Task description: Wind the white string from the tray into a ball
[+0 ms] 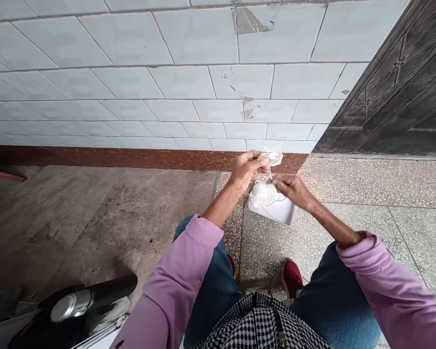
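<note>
My left hand [247,168] pinches a small, whitish, partly see-through bundle [273,158] in front of the wall's base. A thin white strand [270,173] runs down from it to the fingertips of my right hand [292,189], which are closed on it. Whether it is cord or something stiffer, I cannot tell. Below both hands, a shallow white box [276,213] lies on the floor. Coils of white cord [263,194] are heaped in its far left part. My right hand hides the box's far right corner.
A white tiled wall [189,82] with a brown skirting rises ahead, and a dark carved door [396,97] stands at the right. Near my left side lies a black object with a silver cap [63,308]. My red shoes [292,277] flank the area behind the box.
</note>
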Motion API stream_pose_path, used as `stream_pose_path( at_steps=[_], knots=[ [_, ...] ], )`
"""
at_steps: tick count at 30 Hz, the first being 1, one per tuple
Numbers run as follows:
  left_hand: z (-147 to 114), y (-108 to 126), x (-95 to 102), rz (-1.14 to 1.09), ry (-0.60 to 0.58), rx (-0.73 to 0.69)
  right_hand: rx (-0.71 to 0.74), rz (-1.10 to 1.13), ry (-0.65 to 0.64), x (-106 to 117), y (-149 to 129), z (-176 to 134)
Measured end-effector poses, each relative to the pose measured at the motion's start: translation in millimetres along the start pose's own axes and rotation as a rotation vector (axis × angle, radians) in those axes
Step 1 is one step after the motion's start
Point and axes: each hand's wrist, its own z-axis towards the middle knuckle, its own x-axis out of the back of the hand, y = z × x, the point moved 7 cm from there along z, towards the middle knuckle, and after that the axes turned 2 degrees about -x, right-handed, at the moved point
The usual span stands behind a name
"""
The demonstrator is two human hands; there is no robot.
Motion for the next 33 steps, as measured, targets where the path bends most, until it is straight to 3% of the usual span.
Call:
stream_pose_path(
  at_steps=[2,4,7,9,12,15,17,20,22,25,28,33],
  knots=[
    [2.3,3.8,5.3,0.117,0.038,-0.079,0.060,-0.087,-0.065,-9.5,-20.6,-7.8],
    [1.6,5.7,4.2,0.219,0.011,-0.130,0.094,-0.101,0.006,4.7,-37.9,-9.2],
    [-4.7,2.4,-10.1,0.292,-0.168,-0.115,0.084,-0.077,0.202,43.9,-40.1,-0.9],
    [-9.6,-1.6,-20.5,0.269,-0.296,-0.064,0.057,-0.051,0.255,55.8,-26.4,6.6],
    [-8.0,-3.9,-21.8,0.152,-0.306,-0.016,0.034,-0.020,0.187,37.9,-4.7,12.0],
    [2.7,-2.3,-8.8,0.124,-0.169,-0.064,0.015,-0.058,-0.002,0.5,-1.7,5.6],
    [8.4,0.6,-1.5,0.232,-0.097,-0.136,0.009,-0.081,-0.094,-12.3,-10.7,-1.4],
    [8.7,8.5,-3.4,0.514,-0.082,-0.299,0.041,-0.080,-0.036,3.6,-28.2,-3.3],
    [4.7,10.2,-13.2,0.626,-0.171,-0.365,0.058,-0.081,0.087,27.2,-31.7,1.2],
    [-0.7,1.9,-26.2,0.511,-0.372,-0.244,0.058,-0.062,0.212,50.1,-21.7,9.3],
    [0.2,-1.5,-24.9,0.283,-0.387,-0.110,0.045,-0.002,0.178,41.9,-7.8,13.5],
    [9.7,7.3,-7.3,0.210,-0.170,-0.187,0.021,-0.070,0.013,4.9,-9.3,4.9]
  ],
)
